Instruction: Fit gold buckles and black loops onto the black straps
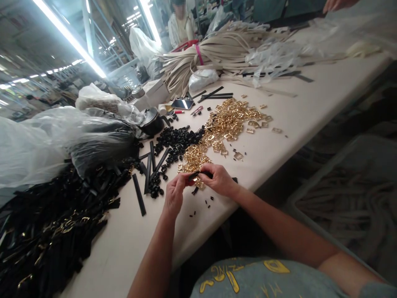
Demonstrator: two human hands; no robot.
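Both of my hands meet over the near part of the table, their fingers closed on one short black strap [194,174]. My left hand [176,194] pinches its left end, and my right hand [218,179] grips the other end. Whether a buckle sits on the strap is hidden by my fingers. Just beyond them spreads a heap of gold buckles [225,122]. Left of that heap lies a pile of small black loops [178,140]. Several flat black strips [139,194] rest near my left hand. Tiny black bits [209,203] are scattered below my right hand.
A large mass of black straps with gold buckles [56,231] covers the table's left side, under plastic bags [102,136]. Farther back are a black round container [151,121], a phone [182,104] and a bundle of beige strips [214,49]. Another person's hand [338,5] shows at top right.
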